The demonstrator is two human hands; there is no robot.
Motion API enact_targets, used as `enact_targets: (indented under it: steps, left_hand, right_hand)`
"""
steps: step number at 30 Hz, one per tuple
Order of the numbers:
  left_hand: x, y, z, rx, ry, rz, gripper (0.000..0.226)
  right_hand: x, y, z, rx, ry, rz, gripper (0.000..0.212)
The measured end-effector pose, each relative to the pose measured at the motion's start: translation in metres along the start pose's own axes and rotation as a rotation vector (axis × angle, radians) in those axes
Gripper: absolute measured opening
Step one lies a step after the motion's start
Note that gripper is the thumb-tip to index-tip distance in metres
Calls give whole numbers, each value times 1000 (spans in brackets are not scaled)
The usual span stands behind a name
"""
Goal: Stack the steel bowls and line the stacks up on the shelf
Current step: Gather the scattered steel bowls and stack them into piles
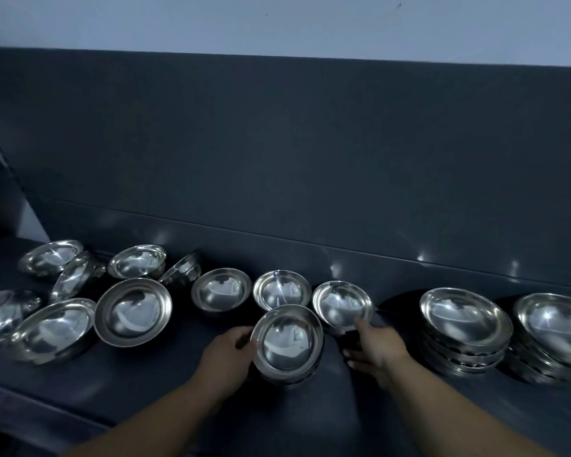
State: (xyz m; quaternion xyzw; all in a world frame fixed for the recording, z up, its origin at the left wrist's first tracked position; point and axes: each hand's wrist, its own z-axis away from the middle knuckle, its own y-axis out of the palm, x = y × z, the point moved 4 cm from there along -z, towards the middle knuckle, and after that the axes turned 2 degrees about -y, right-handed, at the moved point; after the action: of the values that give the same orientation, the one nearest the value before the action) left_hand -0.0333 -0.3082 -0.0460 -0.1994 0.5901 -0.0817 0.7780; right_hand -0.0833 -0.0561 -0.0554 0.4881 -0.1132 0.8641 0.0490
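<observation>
Two stacks (pixel 465 331) stand lined up right on the shelf (pixel 310 407), third stack (pixel 289 341) mid-build grasped by left hand (pixel 231 352), right hand (pixel 376 344) fingers closing on a loose bowl (pixel 342 305), roughly ten bowls unstacked to the left.

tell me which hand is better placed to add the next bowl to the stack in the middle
Right. The right hand already touches the rim of the single bowl just right of the middle stack, while the left hand is steadying that stack's left side.
</observation>
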Motion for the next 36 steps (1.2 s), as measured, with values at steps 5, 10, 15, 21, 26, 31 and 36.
enact_targets:
  steps: [5,10,15,21,26,31,36]
  left_hand:
    - [3,5,2,10,-61,119,11]
    - [3,11,1,52,-100,204,10]
    - [5,9,-9,83,-182,280,19]
    - [23,-21,-36,-100,-293,337,36]
    - [32,-35,-58,-165,-275,344,60]
    - [28,-40,-71,-153,-324,506,49]
    - [26,-36,-76,-82,-385,638,20]
  right_hand:
    - [0,-2,-3,-6,-32,-76,20]
    - [25,-9,13,-64,-233,-137,23]
    - [64,4,46,3,-419,49,23]
    - [56,26,63,4,-470,390,25]
    - [53,27,71,-85,-510,501,19]
    - [45,23,72,-136,-500,543,18]
    - [32,21,72,-177,-454,523,28]
